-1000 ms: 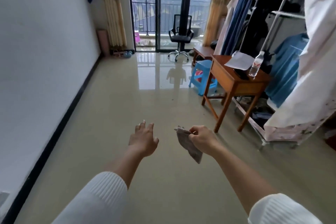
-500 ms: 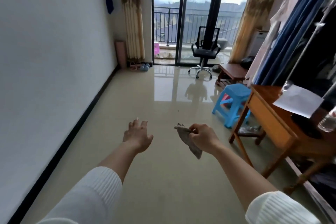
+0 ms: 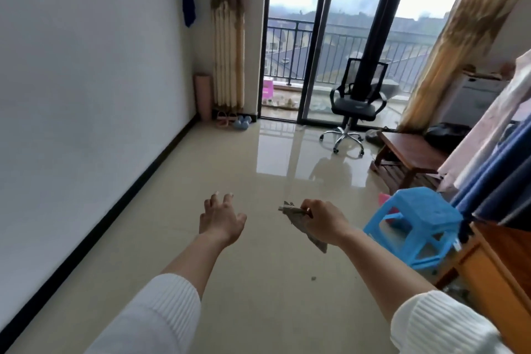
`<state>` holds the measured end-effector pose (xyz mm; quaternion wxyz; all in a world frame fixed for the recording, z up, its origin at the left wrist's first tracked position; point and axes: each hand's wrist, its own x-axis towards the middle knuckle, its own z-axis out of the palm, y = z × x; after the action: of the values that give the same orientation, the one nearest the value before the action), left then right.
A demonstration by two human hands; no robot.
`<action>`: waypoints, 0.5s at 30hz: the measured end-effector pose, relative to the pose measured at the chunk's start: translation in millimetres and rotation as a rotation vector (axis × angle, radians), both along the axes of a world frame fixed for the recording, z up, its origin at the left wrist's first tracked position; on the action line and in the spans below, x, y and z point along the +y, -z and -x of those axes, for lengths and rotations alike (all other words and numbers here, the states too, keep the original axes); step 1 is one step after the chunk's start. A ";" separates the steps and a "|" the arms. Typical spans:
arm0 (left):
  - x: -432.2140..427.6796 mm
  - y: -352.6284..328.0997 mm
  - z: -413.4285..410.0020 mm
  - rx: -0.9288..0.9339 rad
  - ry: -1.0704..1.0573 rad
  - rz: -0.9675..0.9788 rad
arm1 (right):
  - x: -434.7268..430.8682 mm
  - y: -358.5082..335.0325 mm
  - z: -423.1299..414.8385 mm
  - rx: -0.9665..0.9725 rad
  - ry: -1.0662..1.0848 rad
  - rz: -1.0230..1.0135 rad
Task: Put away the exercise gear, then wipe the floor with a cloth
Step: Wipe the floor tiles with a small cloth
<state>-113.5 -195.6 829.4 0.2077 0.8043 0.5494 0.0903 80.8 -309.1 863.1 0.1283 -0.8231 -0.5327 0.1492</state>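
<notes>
My right hand (image 3: 323, 221) is held out in front of me, closed on a small grey cloth (image 3: 307, 227) that hangs down from the fingers above the glossy beige floor (image 3: 258, 282). My left hand (image 3: 221, 218) is stretched out beside it, palm down, fingers spread, holding nothing. Far off in the left corner a rolled pink exercise mat (image 3: 203, 96) stands upright against the wall. Beside it on the floor lie blue dumbbells (image 3: 242, 122) and a pink piece of gear (image 3: 224, 119).
A blue plastic stool (image 3: 416, 224) stands close on my right, next to a wooden table (image 3: 500, 270). Further back are a low wooden bench (image 3: 408, 152) and a black office chair (image 3: 353, 103) by the balcony door. Hanging clothes (image 3: 494, 158) line the right side.
The view has moved forward along the room and turned left; the stool and chair are nearer and the table has slid to the right edge. Both hands keep the same pose.
</notes>
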 end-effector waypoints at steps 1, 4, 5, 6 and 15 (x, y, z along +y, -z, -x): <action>21.1 0.0 -15.4 0.002 -0.012 0.005 | 24.1 -1.3 -16.3 -0.011 -0.017 0.017; 86.0 2.1 -56.1 0.027 -0.051 0.008 | 98.0 0.4 -59.2 -0.029 -0.065 0.032; 108.8 3.9 -68.2 0.032 -0.068 0.012 | 123.1 2.5 -71.3 -0.031 -0.082 0.028; 132.9 6.6 -80.6 0.034 -0.084 0.018 | 149.1 5.4 -83.2 -0.027 -0.098 0.024; 386.2 32.4 -170.8 0.046 -0.159 0.015 | 413.2 25.4 -176.2 0.038 -0.172 -0.016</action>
<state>57.3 190.7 797.0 0.1931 0.7585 0.6167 0.0840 257.0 104.1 837.8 0.1316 -0.7703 -0.6001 0.1711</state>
